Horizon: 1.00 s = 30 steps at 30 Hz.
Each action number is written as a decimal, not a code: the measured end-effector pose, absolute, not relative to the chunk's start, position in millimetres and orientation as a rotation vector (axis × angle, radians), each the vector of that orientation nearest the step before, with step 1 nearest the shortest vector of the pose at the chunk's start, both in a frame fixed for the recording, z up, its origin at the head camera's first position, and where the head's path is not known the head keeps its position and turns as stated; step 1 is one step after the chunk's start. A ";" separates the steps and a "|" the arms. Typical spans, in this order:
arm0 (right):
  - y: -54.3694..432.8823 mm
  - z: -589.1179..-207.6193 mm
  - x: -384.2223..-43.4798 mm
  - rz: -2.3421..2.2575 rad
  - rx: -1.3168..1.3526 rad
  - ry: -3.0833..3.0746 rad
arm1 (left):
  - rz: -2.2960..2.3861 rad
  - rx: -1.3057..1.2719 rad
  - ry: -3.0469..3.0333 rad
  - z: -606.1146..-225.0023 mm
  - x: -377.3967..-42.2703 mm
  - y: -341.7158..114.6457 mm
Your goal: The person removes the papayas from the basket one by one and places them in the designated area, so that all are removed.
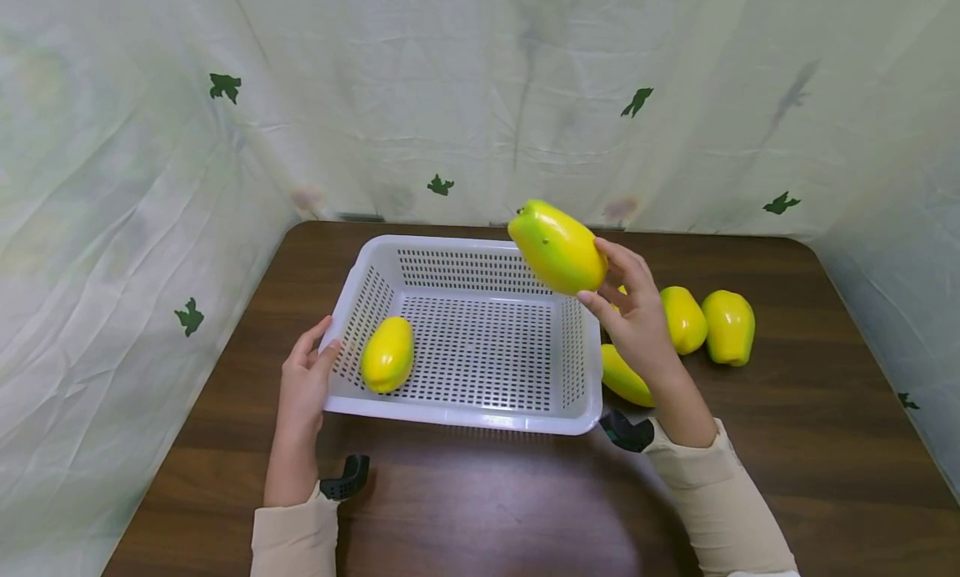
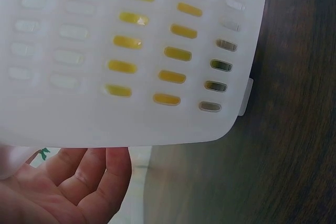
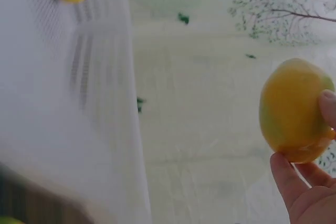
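A white perforated plastic basket (image 1: 480,421) is on the brown table, with one yellow papaya (image 1: 387,354) lying inside at its left end. At the basket's left side, my left hand (image 1: 303,377) grips the rim; in the left wrist view its fingers (image 2: 94,182) show below the wall, partly hidden by it. Yellow shows through the slots of that wall. My right hand (image 1: 633,310) holds a yellow-green papaya (image 1: 558,248) between thumb and fingers, raised above the basket's right rear corner. The right wrist view shows this papaya (image 3: 294,111) against the curtain.
Several more yellow fruits rest on the table (image 1: 817,444) right of the basket: one (image 1: 626,377) close by its wall, partly behind my forearm, and two (image 1: 682,320) farther right, side by side. A pale curtain (image 1: 450,102) with green leaf shapes encloses the table's back and sides.
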State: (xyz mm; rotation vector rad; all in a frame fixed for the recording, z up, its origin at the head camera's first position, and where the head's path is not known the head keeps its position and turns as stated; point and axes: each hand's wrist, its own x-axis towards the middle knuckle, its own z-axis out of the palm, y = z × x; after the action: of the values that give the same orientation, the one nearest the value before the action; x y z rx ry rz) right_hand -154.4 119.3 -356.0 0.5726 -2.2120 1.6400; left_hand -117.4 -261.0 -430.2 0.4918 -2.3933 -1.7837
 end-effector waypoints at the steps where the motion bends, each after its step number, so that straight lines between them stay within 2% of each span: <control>1: 123.6 -359.7 -154.3 1.635 0.557 -2.208 | -1.785 0.488 -2.393 -430.3 -117.4 -261.2; 8: 152.0 -380.3 -143.9 1.654 0.455 -2.170 | -1.790 0.480 -2.386 -430.0 -117.5 -261.5; 16: 179.7 -407.9 -125.8 1.638 0.180 -2.255 | -1.783 0.479 -2.396 -429.8 -117.4 -261.4; 30: 212.4 -453.9 -88.1 1.576 -0.108 -2.291 | -1.784 0.485 -2.403 -430.6 -117.7 -261.6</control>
State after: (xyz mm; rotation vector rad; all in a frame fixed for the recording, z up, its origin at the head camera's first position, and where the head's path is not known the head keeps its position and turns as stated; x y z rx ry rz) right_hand -88.1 212.4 -453.9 -0.1076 -2.2906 1.5760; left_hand -117.7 -261.6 -430.6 0.4850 -2.4029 -1.7840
